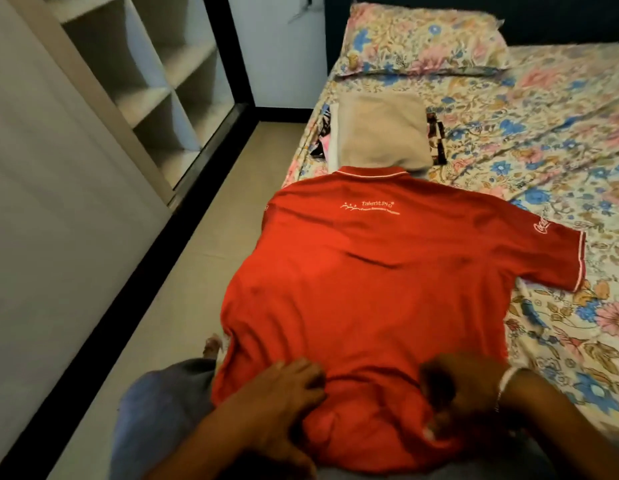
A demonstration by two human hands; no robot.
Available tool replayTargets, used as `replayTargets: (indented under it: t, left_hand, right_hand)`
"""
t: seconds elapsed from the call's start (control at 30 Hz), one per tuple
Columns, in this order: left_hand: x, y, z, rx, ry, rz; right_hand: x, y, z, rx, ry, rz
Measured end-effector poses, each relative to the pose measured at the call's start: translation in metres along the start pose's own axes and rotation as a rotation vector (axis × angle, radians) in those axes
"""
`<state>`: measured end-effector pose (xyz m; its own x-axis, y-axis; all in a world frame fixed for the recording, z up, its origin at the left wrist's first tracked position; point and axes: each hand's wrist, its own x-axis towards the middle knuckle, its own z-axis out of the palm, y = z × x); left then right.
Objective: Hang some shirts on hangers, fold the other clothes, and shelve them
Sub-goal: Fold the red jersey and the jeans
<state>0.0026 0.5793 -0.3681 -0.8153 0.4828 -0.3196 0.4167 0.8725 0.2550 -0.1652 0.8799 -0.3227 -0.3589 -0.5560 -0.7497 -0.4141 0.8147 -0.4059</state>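
A red polo shirt [363, 282] with white lettering lies back-up across the near edge of the bed, collar away from me, its left side hanging over the bed's edge. My left hand [283, 393] rests on the shirt's lower hem area with fingers spread and slightly bent. My right hand [457, 400], blurred, grips the hem fabric with curled fingers. Beyond the collar sits a stack of folded clothes [380, 133] topped by a beige piece. An open shelf unit [155, 74] with bare compartments stands at the left.
The bed has a floral sheet [543, 140] and a matching pillow [425, 39] at the head. A narrow tiled floor strip [183, 271] runs between bed and wardrobe. A pale sliding wardrobe door [51, 202] stands at near left. My blue-clad leg [162, 410] is at the bottom.
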Motion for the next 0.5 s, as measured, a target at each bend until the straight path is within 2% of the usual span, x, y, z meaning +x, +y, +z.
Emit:
replayTargets:
  t: [0.07,0.1,0.2,0.3,0.37,0.43,0.5]
  left_hand:
    - [-0.011,-0.004,0.014,0.114,0.048,0.057]
    - [-0.017,-0.006,0.020,0.099,0.125,0.073]
    - [-0.030,-0.006,0.030,-0.195,0.490,0.109]
    - [-0.036,-0.009,0.031,-0.387,0.751,-0.066]
    - [-0.043,-0.018,0.020,-0.458,0.700,-0.119]
    - [-0.054,-0.033,0.011,-0.381,0.521,-0.102]
    - [-0.066,-0.048,0.008,-0.240,0.382,-0.076]
  right_hand:
    - [-0.016,0.002,0.015,0.017,-0.049,0.039]
    - [-0.025,0.000,0.021,0.053,-0.049,0.061]
    - [-0.043,-0.006,0.032,0.102,0.018,0.112]
    - [-0.052,-0.012,0.038,0.081,0.143,0.066]
    - [-0.054,-0.007,0.038,0.151,0.266,0.010]
    - [-0.057,0.008,0.032,0.177,0.445,0.016]
    - [-0.060,0.023,0.024,0.064,0.624,0.125]
